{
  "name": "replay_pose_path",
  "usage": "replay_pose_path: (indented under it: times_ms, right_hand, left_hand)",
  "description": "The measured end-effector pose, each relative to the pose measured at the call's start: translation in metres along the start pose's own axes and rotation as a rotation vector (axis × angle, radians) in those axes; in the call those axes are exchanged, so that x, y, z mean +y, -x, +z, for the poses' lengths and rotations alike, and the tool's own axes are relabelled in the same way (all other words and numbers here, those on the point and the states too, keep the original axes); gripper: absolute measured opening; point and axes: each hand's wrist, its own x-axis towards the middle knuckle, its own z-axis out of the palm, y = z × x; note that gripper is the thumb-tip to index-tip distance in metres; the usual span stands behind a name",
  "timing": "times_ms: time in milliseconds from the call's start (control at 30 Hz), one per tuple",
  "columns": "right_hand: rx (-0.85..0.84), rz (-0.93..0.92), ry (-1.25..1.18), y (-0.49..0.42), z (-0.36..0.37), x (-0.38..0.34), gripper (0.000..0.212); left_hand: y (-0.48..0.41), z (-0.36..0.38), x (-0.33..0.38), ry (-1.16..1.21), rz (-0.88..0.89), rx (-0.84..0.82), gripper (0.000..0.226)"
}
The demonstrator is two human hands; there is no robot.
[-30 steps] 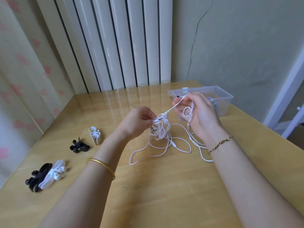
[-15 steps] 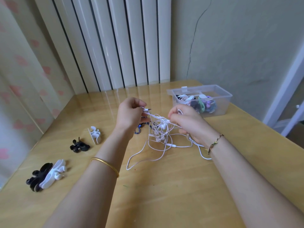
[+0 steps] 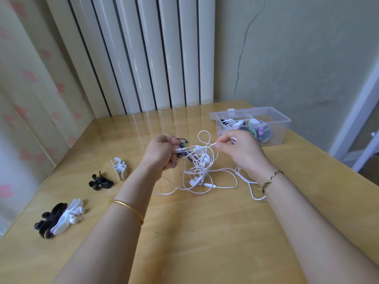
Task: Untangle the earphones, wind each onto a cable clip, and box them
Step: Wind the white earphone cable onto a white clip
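A tangle of white earphone cables [image 3: 202, 173] hangs between my hands and trails onto the wooden table [image 3: 205, 232]. My left hand [image 3: 161, 152] grips a jack plug end of the tangle, with a dark blue cable [image 3: 182, 141] bunched behind it. My right hand [image 3: 240, 152] pinches a white strand and pulls it sideways; a loop stands up above it. Cable clips lie at the left: a white clip [image 3: 119, 170], a black clip [image 3: 99, 182], and a black and white pair [image 3: 59, 219]. A clear plastic box [image 3: 251, 125] at the back right holds wound earphones.
White vertical blinds [image 3: 143, 54] hang behind the table's far edge. A cracked wall rises at the back right. A patterned curtain [image 3: 24, 89] borders the left side. A white frame [image 3: 356, 119] stands beyond the table's right edge.
My hands have moved apart, stretching the strands between them. My left hand now shows the jack plug, and a loop has risen above my right hand.
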Motion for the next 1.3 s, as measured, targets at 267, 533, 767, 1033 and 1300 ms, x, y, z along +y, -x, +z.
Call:
replay_pose_path:
  times_ms: [267, 533, 767, 1033, 1300]
  right_hand:
    - [0.019, -0.036, -0.038, -0.002, 0.001, -0.006, 0.012]
    - [0.01, -0.037, -0.117, 0.001, 0.004, -0.014, 0.019]
    - [0.056, 0.037, -0.243, 0.003, -0.005, -0.015, 0.017]
    - [0.283, 0.184, -0.658, 0.003, -0.013, -0.019, 0.02]
    - [0.261, 0.208, -0.818, 0.005, -0.007, -0.018, 0.019]
  left_hand:
    - [0.011, 0.005, 0.014, -0.361, 0.425, 0.043, 0.009]
    - [0.012, 0.027, 0.009, -0.383, 0.52, -0.16, 0.027]
    - [0.006, 0.019, 0.007, -0.203, 0.371, -0.031, 0.02]
    - [-0.005, 0.008, 0.0, -0.084, 0.138, 0.085, 0.026]
    - [-0.012, 0.003, -0.009, -0.189, 0.086, 0.139, 0.022]
